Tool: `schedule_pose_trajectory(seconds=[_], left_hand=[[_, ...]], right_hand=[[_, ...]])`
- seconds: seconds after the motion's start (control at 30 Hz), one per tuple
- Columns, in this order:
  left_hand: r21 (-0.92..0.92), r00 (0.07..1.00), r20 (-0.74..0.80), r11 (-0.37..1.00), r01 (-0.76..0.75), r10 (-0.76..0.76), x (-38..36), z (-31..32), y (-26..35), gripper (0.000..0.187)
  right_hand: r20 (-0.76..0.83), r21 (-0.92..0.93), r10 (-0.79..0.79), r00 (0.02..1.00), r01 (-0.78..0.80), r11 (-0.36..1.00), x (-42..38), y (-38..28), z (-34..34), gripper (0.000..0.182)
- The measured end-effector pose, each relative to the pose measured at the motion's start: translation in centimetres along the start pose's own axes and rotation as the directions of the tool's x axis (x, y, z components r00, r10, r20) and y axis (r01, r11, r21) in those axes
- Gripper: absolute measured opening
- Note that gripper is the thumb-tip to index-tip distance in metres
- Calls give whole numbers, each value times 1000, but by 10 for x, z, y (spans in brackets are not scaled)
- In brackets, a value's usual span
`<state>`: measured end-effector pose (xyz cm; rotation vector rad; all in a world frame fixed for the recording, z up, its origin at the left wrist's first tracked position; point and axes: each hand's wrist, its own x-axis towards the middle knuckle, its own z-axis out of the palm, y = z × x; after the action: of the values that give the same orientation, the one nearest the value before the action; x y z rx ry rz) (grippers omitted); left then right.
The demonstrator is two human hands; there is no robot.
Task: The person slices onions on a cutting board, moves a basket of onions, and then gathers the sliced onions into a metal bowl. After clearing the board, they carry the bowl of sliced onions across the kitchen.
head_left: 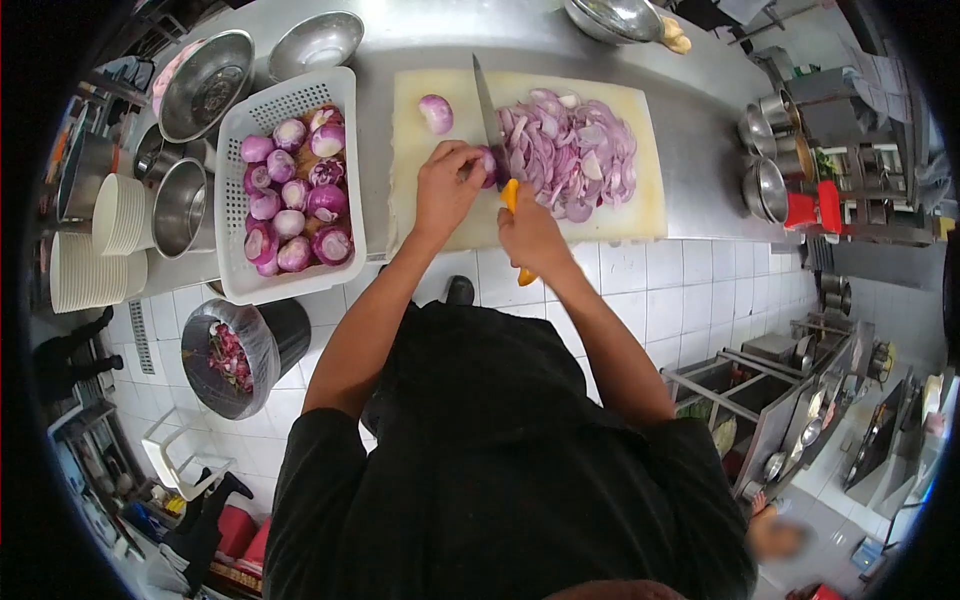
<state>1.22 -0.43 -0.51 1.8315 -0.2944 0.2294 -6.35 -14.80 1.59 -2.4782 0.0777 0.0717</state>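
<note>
On the pale cutting board (425,210), my left hand (447,190) has its fingers curled on a piece of red onion (488,167). My right hand (533,235) is wrapped round the yellow handle of a knife (487,110), whose blade points away from me along the right side of that piece. Right of the blade spreads a pile of sliced red onion (575,150). Another peeled onion piece (436,114) lies on the board beyond my left hand. The fingertips of my left hand partly hide the onion piece they grip.
A white perforated basket (232,200) of peeled red onions stands left of the board. Steel bowls (207,85) and stacked white containers (120,215) are further left. Below the counter is a lined bin (215,390) with onion scraps. Another person (780,538) is at lower right.
</note>
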Motion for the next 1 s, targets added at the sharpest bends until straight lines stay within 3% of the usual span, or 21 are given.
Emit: schedule_pose_trajectory(seconds=[0.07, 0.23, 0.43, 0.53, 0.63, 0.73, 1.0], left_hand=[[29, 1000, -4, 999, -20, 20, -4, 0, -4, 16], [45, 1000, -8, 999, -13, 14, 0, 1, 3, 15], [25, 1000, -7, 1000, -7, 8, 0, 1, 5, 16], [4, 1000, -25, 1000, -15, 15, 1, 2, 1, 16], [49, 999, -15, 998, -31, 32, 0, 3, -5, 17], [55, 1000, -13, 998, -15, 16, -4, 3, -1, 16], [29, 1000, -17, 1000, -7, 7, 1, 2, 2, 15]], right_hand=[[252, 207, 208, 945, -262, 942, 9, -20, -33, 33], [406, 61, 327, 853, -382, 922, -11, -70, -91, 44], [429, 48, 361, 828, -420, 906, -29, -90, -106, 35], [330, 34, 336, 882, -367, 930, -29, -70, -74, 32], [75, -23, 66, 995, -64, 998, -8, -6, -5, 30], [287, 205, 242, 927, -306, 930, 20, -37, -44, 30], [402, 85, 324, 856, -388, 918, -19, -86, -104, 38]])
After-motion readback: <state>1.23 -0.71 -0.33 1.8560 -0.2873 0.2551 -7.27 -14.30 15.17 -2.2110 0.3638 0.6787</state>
